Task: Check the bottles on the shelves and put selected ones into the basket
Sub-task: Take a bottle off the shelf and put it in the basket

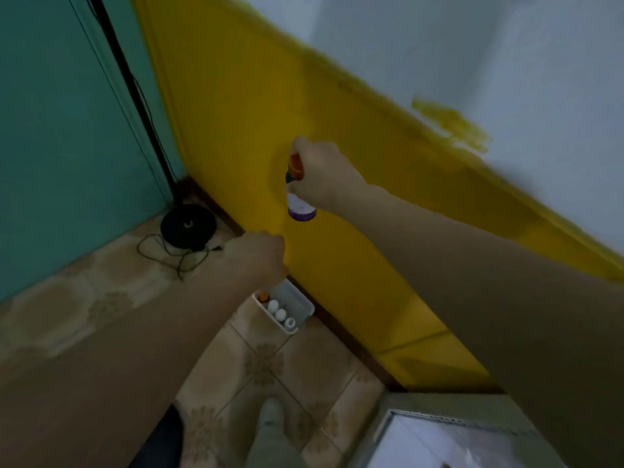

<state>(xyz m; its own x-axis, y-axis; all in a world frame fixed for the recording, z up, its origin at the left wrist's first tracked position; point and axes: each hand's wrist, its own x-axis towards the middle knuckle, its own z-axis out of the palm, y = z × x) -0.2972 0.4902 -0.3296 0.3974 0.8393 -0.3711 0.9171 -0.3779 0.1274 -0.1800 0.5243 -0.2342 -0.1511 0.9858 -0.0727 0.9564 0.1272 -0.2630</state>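
Overhead, my right hand (320, 173) carries a bottle (299, 194) against the yellow wall, well above the floor basket (305, 307).
Fingers wrap its middle; it looks light, rigid and smooth, best gripped mid-body. Both arms reach far forward; my left hand (255, 256) is fisted, whether holding anything I cannot tell.

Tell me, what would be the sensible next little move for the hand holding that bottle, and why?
Probably lower it toward the white basket on the floor. The right hand grips an orange-capped bottle high in front of the yellow wall, well above the basket, which already holds several bottles and shows free space. The left hand is closed, holding nothing visible.
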